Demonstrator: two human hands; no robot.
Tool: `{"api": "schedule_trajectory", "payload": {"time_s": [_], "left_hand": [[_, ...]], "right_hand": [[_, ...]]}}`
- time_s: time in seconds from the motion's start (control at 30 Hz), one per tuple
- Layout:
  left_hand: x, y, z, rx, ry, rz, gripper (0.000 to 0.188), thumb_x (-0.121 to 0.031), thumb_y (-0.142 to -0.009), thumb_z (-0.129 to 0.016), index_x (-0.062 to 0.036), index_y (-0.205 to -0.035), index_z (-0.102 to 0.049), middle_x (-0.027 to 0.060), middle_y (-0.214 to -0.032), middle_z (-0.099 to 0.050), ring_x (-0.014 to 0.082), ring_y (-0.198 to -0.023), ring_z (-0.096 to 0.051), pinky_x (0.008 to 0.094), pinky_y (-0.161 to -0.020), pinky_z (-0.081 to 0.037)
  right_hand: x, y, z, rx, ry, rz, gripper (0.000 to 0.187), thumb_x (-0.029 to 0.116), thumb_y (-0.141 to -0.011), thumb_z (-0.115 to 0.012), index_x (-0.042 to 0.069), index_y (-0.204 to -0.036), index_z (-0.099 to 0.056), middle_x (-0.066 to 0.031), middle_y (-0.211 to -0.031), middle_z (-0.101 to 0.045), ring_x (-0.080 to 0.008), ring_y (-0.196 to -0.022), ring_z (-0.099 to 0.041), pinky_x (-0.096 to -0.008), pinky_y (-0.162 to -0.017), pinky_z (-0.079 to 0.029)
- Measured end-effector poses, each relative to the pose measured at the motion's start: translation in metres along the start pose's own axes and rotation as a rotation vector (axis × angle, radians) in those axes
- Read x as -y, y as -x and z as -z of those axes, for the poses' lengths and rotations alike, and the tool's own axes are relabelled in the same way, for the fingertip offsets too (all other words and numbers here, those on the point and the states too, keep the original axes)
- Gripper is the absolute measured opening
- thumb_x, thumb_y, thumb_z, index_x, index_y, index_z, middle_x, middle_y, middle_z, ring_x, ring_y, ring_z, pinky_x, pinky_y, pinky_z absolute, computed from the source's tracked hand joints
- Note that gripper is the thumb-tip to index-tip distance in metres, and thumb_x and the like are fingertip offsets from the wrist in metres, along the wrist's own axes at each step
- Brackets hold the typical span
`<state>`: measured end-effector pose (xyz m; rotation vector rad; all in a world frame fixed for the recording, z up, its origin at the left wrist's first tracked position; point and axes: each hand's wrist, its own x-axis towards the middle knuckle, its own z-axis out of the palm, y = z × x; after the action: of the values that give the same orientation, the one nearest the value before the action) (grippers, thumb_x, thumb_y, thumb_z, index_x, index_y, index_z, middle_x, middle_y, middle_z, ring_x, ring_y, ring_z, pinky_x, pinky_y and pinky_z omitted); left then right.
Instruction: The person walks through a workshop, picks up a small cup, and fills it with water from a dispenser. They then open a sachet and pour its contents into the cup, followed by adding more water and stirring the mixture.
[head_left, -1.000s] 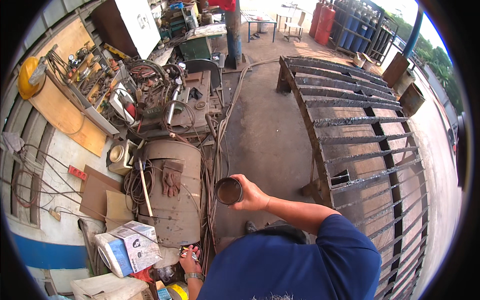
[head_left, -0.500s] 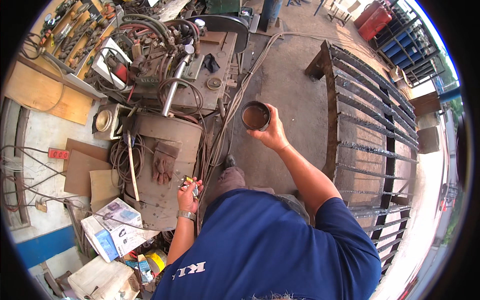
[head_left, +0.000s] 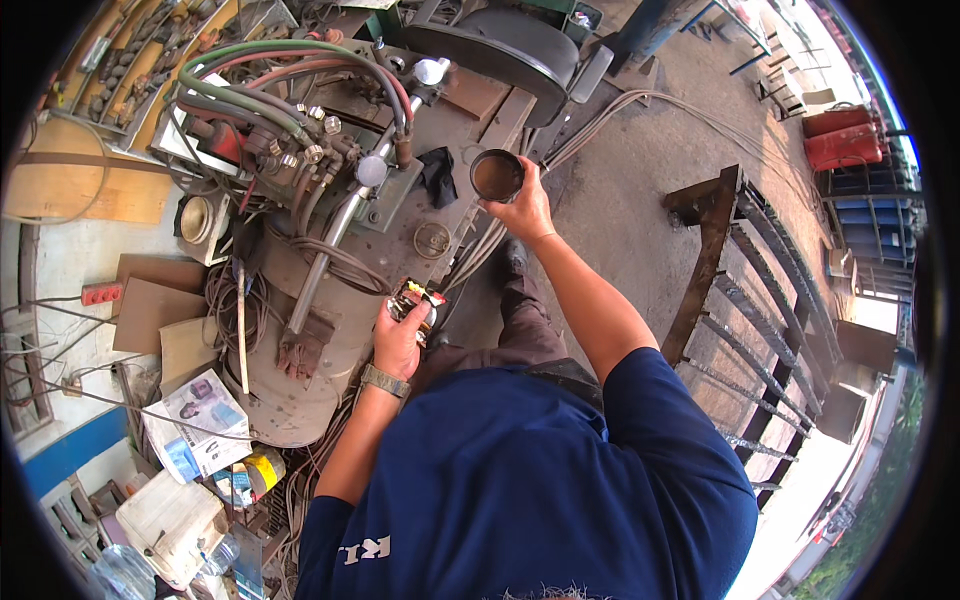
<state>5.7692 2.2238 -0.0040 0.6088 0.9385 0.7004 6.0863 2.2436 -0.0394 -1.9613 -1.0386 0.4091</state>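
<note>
My right hand (head_left: 525,208) is wrapped round a dark round cup (head_left: 497,175), its open top turned up and its inside brown. Whether that brown is a liquid or the cup's bottom, I cannot tell. The cup is over the right edge of the metal worktable (head_left: 455,215). Lower and to the left, my left hand (head_left: 400,342), with a watch on its wrist, is closed on a small shiny thing (head_left: 415,298) with yellow and red parts, whose kind I cannot make out. A round metal ring piece (head_left: 432,240) and a black cloth (head_left: 436,177) lie on the table nearby.
Hoses and gauges (head_left: 310,140) crowd the table beside a slanting metal bar (head_left: 335,235). A work glove (head_left: 305,347) lies to the left. A slatted metal rack (head_left: 770,300) stands at right. Cables (head_left: 610,108) run over the floor, and a chair (head_left: 510,50) stands behind the table.
I have moved forward, so the worktable is closer. The cup in my right hand has gone from above the floor to the table's edge. Both hands keep their holds.
</note>
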Motion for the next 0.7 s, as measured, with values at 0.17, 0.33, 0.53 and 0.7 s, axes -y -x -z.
{"api": "schedule_trajectory", "payload": {"time_s": [0.17,0.33,0.53,0.7], "left_hand": [[0.0,-0.055,-0.086,-0.155,0.118,-0.076,0.022,0.002,-0.098,-0.07,-0.0052,-0.117,-0.063,0.0056,-0.108,-0.07,0.0164,-0.097,-0.071,0.0319,-0.086,-0.059],[-0.008,-0.103,-0.133,-0.257,0.143,-0.072,0.014,-0.002,-0.099,-0.072,-0.001,-0.112,-0.066,0.0091,-0.106,-0.075,0.0174,-0.088,-0.075,0.0327,-0.076,-0.064],[-0.009,-0.167,-0.154,-0.258,0.242,-0.07,0.019,-0.01,-0.102,-0.07,-0.0023,-0.119,-0.065,0.0084,-0.113,-0.074,0.0197,-0.095,-0.075,0.0387,-0.077,-0.066],[-0.008,-0.193,-0.158,-0.258,0.273,-0.023,0.022,-0.015,-0.104,-0.069,-0.0044,-0.123,-0.065,0.0076,-0.115,-0.073,0.0225,-0.097,-0.076,0.043,-0.078,-0.067]], "right_hand": [[-0.043,-0.084,-0.019,0.177,-0.014,0.035,0.105,0.03,-0.065,-0.097,0.004,-0.148,-0.037,-0.0233,-0.136,-0.06,-0.0402,-0.127,-0.062,-0.0463,-0.106,-0.051],[-0.061,-0.132,-0.043,0.308,-0.056,0.062,0.102,0.024,-0.065,-0.094,0.004,-0.148,-0.038,-0.0213,-0.137,-0.059,-0.04,-0.128,-0.061,-0.0463,-0.108,-0.051],[-0.064,-0.162,-0.054,0.381,-0.024,0.091,0.105,0.028,-0.066,-0.096,0.003,-0.149,-0.036,-0.0235,-0.138,-0.059,-0.0413,-0.128,-0.062,-0.0458,-0.107,-0.051],[-0.064,-0.17,-0.058,0.462,-0.058,0.069,0.104,0.022,-0.067,-0.096,0.002,-0.15,-0.036,-0.0229,-0.141,-0.056,-0.039,-0.132,-0.059,-0.0445,-0.11,-0.049]]}}
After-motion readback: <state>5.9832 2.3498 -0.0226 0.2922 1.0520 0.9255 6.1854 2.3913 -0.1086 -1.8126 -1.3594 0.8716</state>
